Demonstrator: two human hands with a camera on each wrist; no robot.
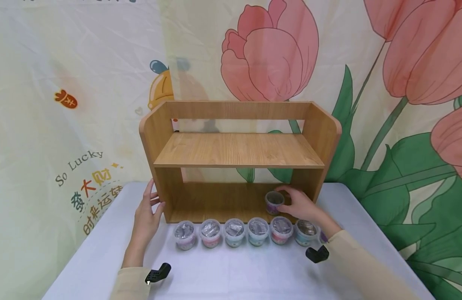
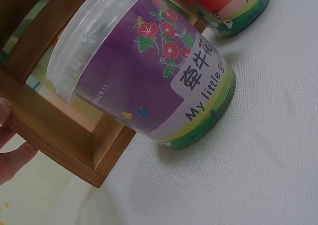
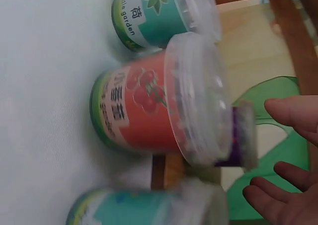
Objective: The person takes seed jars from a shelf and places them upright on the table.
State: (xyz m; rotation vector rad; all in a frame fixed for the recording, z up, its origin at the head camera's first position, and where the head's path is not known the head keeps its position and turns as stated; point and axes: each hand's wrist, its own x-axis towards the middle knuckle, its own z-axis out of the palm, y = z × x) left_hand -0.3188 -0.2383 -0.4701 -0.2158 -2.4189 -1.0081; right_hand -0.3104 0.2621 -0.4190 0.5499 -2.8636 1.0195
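A purple lidded plant cup (image 1: 273, 202) stands upright on the lower board of a wooden shelf (image 1: 238, 156), near its right end. My right hand (image 1: 302, 205) reaches in from the right, thumb and fingers spread about the cup's rim. In the right wrist view a slim gap shows between the thumb (image 3: 290, 111) and the purple cup (image 3: 243, 135), which is partly hidden by a red cup. My left hand (image 1: 145, 214) touches the shelf's left side, its fingers lightly bent; in the left wrist view fingertips (image 2: 20, 158) meet the wooden edge.
Several more lidded cups line up before the shelf, from a purple cup (image 1: 184, 235) on the left to a teal cup (image 1: 306, 233) on the right. Another purple cup is mostly hidden by my right wrist. A white cloth (image 1: 231, 275) covers the table. A printed curtain (image 1: 103, 62) hangs behind.
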